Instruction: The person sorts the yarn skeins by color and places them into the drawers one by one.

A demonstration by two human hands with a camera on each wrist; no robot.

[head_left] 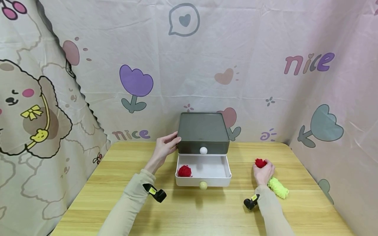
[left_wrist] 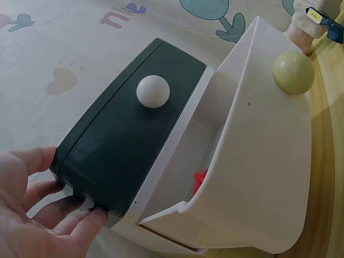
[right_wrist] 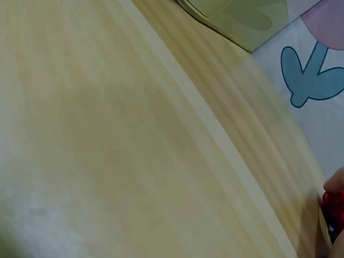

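Note:
A small drawer box (head_left: 203, 127) with a dark grey top stands at the table's back middle, its lower white drawer (head_left: 203, 181) pulled out. A red yarn ball (head_left: 184, 171) lies in the drawer's left part; only a bit of red yarn (left_wrist: 199, 180) shows in the left wrist view. My left hand (head_left: 165, 147) rests its fingertips against the box's upper left side. To the right, my right hand (head_left: 264, 172) holds another red yarn ball (head_left: 260, 163) in its fingers, low over the table. The right wrist view catches only part of that ball (right_wrist: 334, 209) and the fingers.
A yellow-green yarn bundle (head_left: 278, 188) lies on the wooden table (head_left: 203, 216) beside the right wrist. The closed upper drawer has a white knob (head_left: 203, 150), the lower a pale yellow knob (head_left: 203, 185). A printed curtain (head_left: 203, 65) hangs behind the table.

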